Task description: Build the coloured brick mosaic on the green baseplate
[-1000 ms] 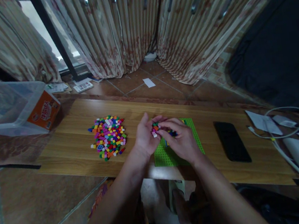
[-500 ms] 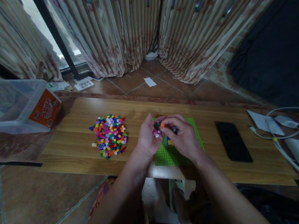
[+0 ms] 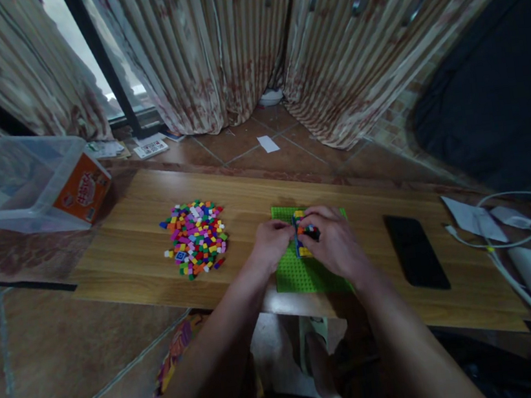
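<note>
Clear bin (image 3: 28,217) beyond board's left end | loose bricks (image 3: 197,240) heaped on wooden board (image 3: 125,250) | left hand (image 3: 274,243): fingers curled, contents cannot tell | brick build (image 3: 303,252) on green baseplate (image 3: 300,279), between hands | right hand (image 3: 334,242): thumb, forefinger at build, pinch cannot tell | black phone (image 3: 416,251), apart

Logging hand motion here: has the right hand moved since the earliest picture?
Yes: judged against the resting black phone, the right hand has shifted slightly rightward, toward it.
</note>
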A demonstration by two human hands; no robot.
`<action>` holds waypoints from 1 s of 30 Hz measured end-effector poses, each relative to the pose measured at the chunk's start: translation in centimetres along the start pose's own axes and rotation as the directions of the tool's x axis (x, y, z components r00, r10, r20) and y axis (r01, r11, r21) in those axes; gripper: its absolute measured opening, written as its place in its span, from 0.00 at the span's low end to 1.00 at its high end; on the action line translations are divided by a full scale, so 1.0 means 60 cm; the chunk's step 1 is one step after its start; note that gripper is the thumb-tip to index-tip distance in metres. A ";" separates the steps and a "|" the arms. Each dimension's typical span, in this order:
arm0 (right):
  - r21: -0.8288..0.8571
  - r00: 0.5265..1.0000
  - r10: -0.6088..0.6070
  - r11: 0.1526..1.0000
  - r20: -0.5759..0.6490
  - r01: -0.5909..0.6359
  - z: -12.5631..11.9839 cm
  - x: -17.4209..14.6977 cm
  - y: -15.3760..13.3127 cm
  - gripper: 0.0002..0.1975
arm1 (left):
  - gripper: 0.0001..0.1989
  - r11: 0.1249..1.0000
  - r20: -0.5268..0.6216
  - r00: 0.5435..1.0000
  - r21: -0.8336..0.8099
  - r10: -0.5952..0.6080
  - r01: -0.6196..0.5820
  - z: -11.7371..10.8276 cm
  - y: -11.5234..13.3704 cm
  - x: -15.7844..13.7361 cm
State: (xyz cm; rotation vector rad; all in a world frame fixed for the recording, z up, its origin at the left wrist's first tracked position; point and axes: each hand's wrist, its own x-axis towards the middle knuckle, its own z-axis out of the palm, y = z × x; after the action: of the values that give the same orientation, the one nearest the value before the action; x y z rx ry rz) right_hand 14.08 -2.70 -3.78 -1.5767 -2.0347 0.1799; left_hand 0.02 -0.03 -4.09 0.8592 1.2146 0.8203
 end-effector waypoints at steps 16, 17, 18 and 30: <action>-0.007 1.000 0.013 1.000 0.000 -0.013 0.004 0.000 -0.008 0.07 | 0.06 0.950 -0.017 0.983 0.262 0.181 -0.170 0.006 -0.026 0.021; 0.009 1.000 0.027 1.000 -0.007 -0.027 0.004 0.000 -0.007 0.06 | 0.07 0.948 -0.019 0.982 0.265 0.187 -0.176 0.006 -0.027 0.022; 0.022 0.999 0.042 0.999 -0.014 -0.042 0.004 0.000 -0.006 0.06 | 0.07 0.947 -0.019 0.981 0.264 0.193 -0.181 0.006 -0.027 0.023; 0.079 0.981 0.175 0.983 -0.088 -0.168 -0.006 0.000 0.005 0.07 | 0.08 0.928 -0.025 0.976 0.316 0.216 -0.197 0.006 -0.027 0.023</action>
State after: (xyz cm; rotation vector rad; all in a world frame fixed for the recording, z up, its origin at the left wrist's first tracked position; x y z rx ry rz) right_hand 14.49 -2.67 -3.59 -1.6838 -1.8012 0.2350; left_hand 0.70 0.42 -6.07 1.2453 1.3440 0.8382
